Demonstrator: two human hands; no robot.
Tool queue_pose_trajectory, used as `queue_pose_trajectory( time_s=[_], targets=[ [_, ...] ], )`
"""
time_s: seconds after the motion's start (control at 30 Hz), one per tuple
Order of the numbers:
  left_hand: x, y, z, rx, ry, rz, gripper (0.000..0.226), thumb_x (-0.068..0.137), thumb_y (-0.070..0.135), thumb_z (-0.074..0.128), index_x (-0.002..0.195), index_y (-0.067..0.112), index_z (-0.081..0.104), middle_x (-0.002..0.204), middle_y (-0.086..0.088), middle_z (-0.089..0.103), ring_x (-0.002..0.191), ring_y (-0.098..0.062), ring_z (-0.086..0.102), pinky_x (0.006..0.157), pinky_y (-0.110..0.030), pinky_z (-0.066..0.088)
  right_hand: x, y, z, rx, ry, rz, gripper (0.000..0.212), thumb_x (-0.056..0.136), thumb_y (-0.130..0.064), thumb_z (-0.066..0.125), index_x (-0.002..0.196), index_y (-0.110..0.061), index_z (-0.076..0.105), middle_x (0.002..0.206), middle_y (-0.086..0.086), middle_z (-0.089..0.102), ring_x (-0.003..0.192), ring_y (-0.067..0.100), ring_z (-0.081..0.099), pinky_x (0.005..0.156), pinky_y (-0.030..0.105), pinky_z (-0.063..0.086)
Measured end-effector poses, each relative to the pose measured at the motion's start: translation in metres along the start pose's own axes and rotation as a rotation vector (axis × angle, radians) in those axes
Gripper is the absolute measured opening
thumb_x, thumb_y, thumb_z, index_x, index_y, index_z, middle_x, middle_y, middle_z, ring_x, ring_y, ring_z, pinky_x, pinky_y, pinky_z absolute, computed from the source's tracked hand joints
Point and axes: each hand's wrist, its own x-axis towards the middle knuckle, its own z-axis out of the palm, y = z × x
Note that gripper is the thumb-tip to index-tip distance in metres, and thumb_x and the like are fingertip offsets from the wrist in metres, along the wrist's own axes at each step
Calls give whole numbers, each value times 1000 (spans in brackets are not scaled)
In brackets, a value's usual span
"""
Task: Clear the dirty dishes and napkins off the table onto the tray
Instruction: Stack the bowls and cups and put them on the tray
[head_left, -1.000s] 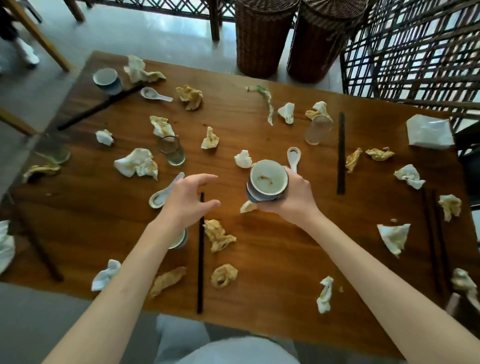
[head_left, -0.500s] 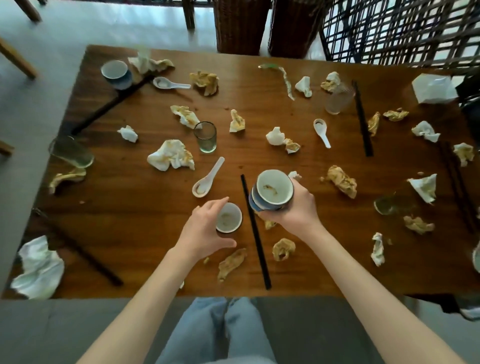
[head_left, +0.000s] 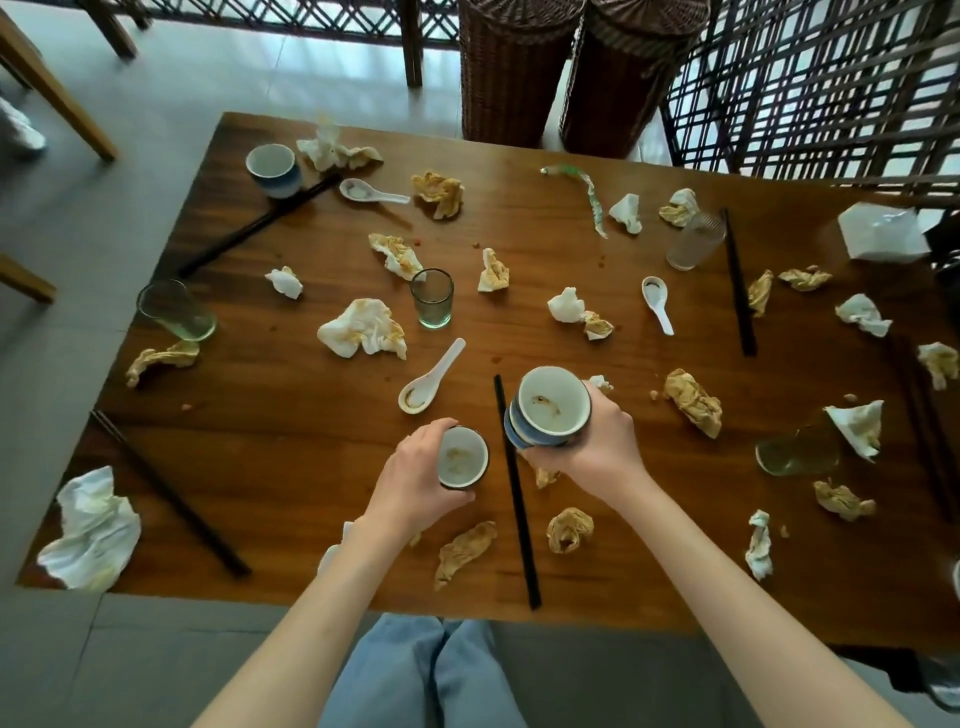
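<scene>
Our left hand (head_left: 415, 480) was closed around a small stained cup (head_left: 461, 458) near the front edge of the wooden table (head_left: 291, 441). Our right hand (head_left: 597, 441) gripped a stack of blue bowls (head_left: 550, 408) just beside a black chopstick (head_left: 517, 493). Crumpled napkins (head_left: 363, 330) lay scattered around them.

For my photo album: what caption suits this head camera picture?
Left hand grips a small cup, right hand holds stacked cups above a littered table.
</scene>
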Motion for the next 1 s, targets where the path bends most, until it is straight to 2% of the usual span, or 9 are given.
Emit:
queue_pose_trajectory(
  time_s=[0.13, 0.2, 0.3, 0.47, 0.6, 0.7, 0.8, 0.93, 1.0],
  targets=[
    [2, -4, -22, -48, 87, -45, 91, 58, 33, 88, 136, 27, 41, 131, 6, 53, 119, -12, 49, 95, -30, 48, 18, -12, -3, -25, -24, -54, 70, 49, -20, 90, 110, -27, 55, 93, -30, 52, 87, -19, 51, 62, -4, 37],
    [8, -8, -41, -60, 134, -45, 90, 58, 33, 88, 135, 25, 43, 129, 5, 54, 116, -12, 51, 92, -31, 51, 30, -21, -1, -32, -40, -79, 71, 50, -22, 90, 112, -26, 55, 94, -29, 54, 87, -11, 53, 62, 0, 39],
    [24, -13, -75, -59, 204, -48, 88, 57, 34, 89, 133, 21, 46, 125, 3, 56, 113, -14, 53, 90, -35, 53, 50, -38, 7, -27, -58, -114, 74, 51, -24, 90, 115, -24, 55, 100, -20, 58, 95, 1, 56, 71, 8, 42],
    [64, -29, -142, -28, 291, -30, 85, 57, 33, 89, 130, 19, 48, 122, 0, 58, 111, -15, 55, 88, -32, 53, 90, -76, 29, -2, -82, -169, 75, 49, -24, 90, 116, -23, 56, 103, -13, 62, 98, 6, 58, 77, 19, 50],
    [106, -53, -197, -11, 333, -24, 85, 56, 35, 89, 128, 20, 48, 120, -1, 58, 109, -17, 55, 89, -33, 51, 125, -109, 53, 1, -63, -163, 70, 47, -25, 90, 108, -30, 55, 95, -20, 60, 89, -4, 57, 68, 4, 43],
    [138, -70, -228, -19, 334, 0, 87, 55, 34, 90, 130, 17, 48, 123, -3, 58, 111, -19, 54, 91, -34, 50, 152, -132, 76, 4, -19, -159, 71, 45, -25, 91, 108, -27, 57, 91, -28, 54, 86, -16, 53, 64, -1, 39],
    [164, -83, -247, -18, 316, 24, 88, 55, 32, 90, 131, 16, 48, 123, -4, 59, 112, -20, 55, 92, -36, 50, 175, -148, 94, 22, 22, -143, 73, 45, -28, 91, 110, -27, 57, 95, -22, 59, 89, -6, 57, 68, 4, 41],
    [204, -101, -270, -22, 288, 52, 88, 56, 32, 89, 132, 15, 48, 124, -5, 59, 112, -20, 54, 92, -32, 47, 212, -163, 118, 74, 66, -100, 76, 45, -26, 91, 113, -26, 56, 104, -12, 63, 98, 6, 59, 77, 20, 51],
    [220, -108, -275, -28, 286, 69, 88, 56, 33, 89, 132, 15, 47, 126, -5, 58, 112, -20, 54, 91, -29, 46, 225, -167, 125, 77, 82, -87, 76, 46, -28, 91, 114, -28, 56, 103, -15, 62, 94, 0, 58, 72, 8, 46]
  ],
)
